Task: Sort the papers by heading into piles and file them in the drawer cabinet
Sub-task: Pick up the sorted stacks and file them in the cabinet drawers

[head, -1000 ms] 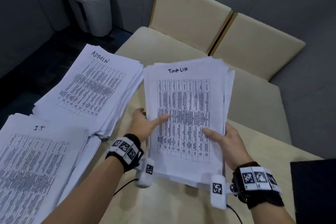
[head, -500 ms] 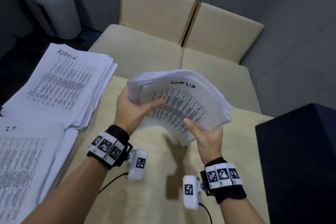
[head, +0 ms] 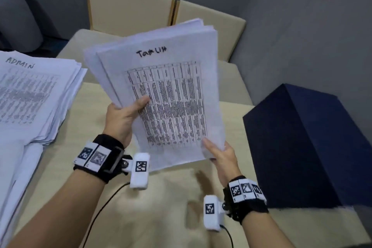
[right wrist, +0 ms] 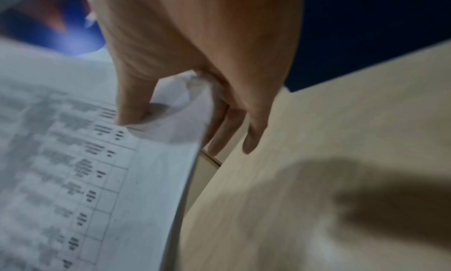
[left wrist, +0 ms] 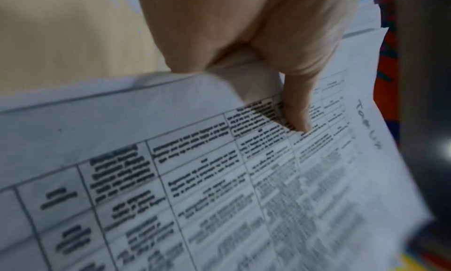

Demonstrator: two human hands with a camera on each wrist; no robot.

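We hold the thick, curling "Task List" paper stack (head: 161, 90) above the surface (head: 161, 207), left hand (head: 122, 119) and right hand (head: 219, 155) pinching it between thumb and fingers.

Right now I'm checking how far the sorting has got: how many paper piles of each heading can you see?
White held stack headed Task List: 1
White pile headed ADMIN on the table: 1
White pile, heading out of frame: 1
Total: 3

Bare pale wooden tabletop (head: 161, 207) lies open under the raised sheets — hemmed on the left by the white "ADMIN" paper pile (head: 36, 94), on the right by the dark navy box-shaped cabinet (head: 314, 147).
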